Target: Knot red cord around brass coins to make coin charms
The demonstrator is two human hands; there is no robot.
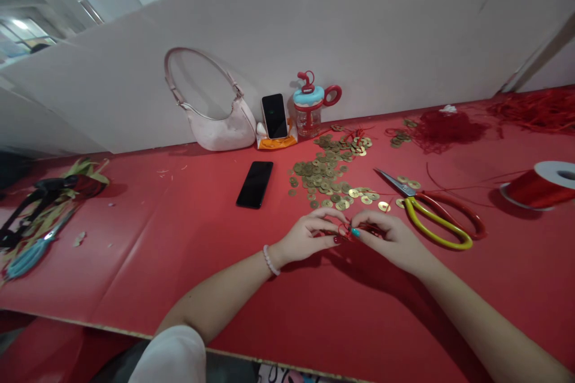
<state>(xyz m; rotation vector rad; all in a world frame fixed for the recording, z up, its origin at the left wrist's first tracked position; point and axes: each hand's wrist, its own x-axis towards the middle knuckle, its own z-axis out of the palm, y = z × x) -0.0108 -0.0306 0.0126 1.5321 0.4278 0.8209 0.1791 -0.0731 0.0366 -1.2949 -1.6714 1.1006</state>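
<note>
I saw the left hand and right hand pinching red cord above the counter, between its near edge and the scattered brass-coloured coins; fingers partly hid it, perhaps knotted. Scissors lay just beyond the right hand.

Dim light casts soft shadows on the red table; edges blur.

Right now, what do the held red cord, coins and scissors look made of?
Red cord: probably textile; thin, looped, sheen unclear.
Coins: likely brass-toned metal, some glinting, others dull.
Scissors: blades look like metal, glinting grey; handles likely plastic, smooth, solid-coloured.
</note>
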